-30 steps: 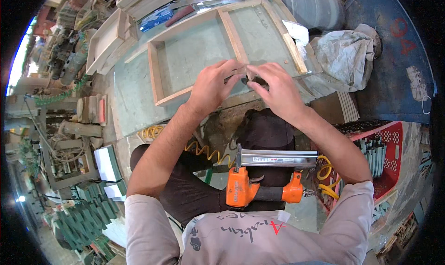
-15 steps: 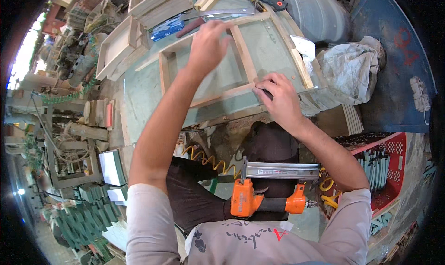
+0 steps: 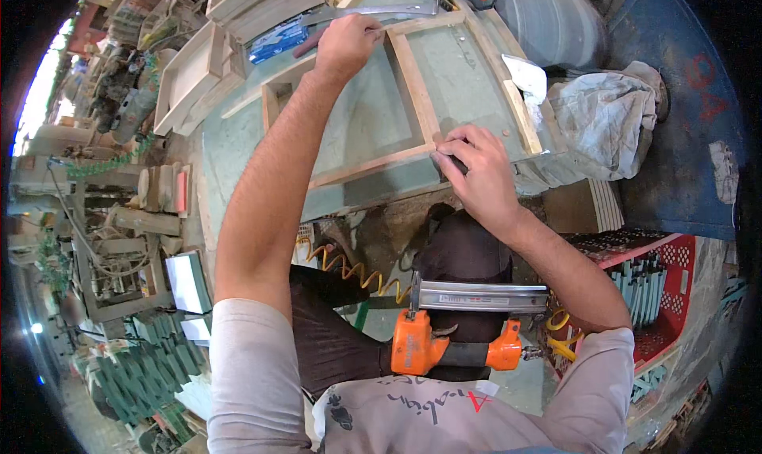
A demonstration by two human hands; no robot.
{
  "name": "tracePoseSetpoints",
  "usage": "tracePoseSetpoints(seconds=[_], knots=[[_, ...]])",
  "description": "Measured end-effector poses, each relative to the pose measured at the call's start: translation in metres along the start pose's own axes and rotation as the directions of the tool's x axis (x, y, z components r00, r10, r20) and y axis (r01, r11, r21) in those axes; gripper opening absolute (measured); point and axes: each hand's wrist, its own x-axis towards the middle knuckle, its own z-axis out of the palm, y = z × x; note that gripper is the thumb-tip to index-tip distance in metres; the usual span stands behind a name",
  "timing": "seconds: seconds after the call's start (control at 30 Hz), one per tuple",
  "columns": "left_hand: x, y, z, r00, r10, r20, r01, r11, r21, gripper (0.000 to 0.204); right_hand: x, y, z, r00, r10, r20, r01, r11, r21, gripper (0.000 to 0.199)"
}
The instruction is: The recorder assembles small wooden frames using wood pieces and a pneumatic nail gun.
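A light wooden frame (image 3: 413, 97) with a middle upright slat lies flat on a pale green table (image 3: 238, 152). My left hand (image 3: 347, 43) reaches to the frame's far rail, fingers curled over the top of the middle slat. My right hand (image 3: 476, 176) rests on the near rail where the slat meets it, fingertips pressing on the joint with a small dark thing under them. An orange and silver nail gun (image 3: 452, 327) lies across my lap, untouched.
A hand saw (image 3: 381, 9) and stacked wooden frames (image 3: 190, 73) lie at the table's far side. A crumpled grey cloth (image 3: 603, 121) lies right of the frame. A red crate (image 3: 659, 295) stands at my right, and a coiled orange hose (image 3: 353, 273) runs under the table.
My left hand left the near joint and stretched out to the frame's far rail. My right hand stayed on the near rail at the joint.
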Motion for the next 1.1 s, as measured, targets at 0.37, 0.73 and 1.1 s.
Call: tracePoseSetpoints(seconds=[0.37,0.73,1.1], knots=[[-0.086,0.07,-0.033,0.982,0.093,-0.166,-0.133,0.959,-0.251,0.025,-0.004,0.002,0.001,1.0,0.001,-0.015,-0.002,1.0,-0.022,0.012],[-0.161,0.108,-0.019,0.991,0.078,0.105,-0.061,0.986,-0.157,0.019,-0.004,0.002,0.006,0.998,-0.006,-0.058,0.006,1.0,0.0,0.012],[-0.158,0.105,-0.012,0.987,0.11,0.12,-0.082,0.972,-0.218,0.012,-0.005,0.004,0.006,1.0,0.011,-0.019,-0.011,1.0,-0.005,0.011]])
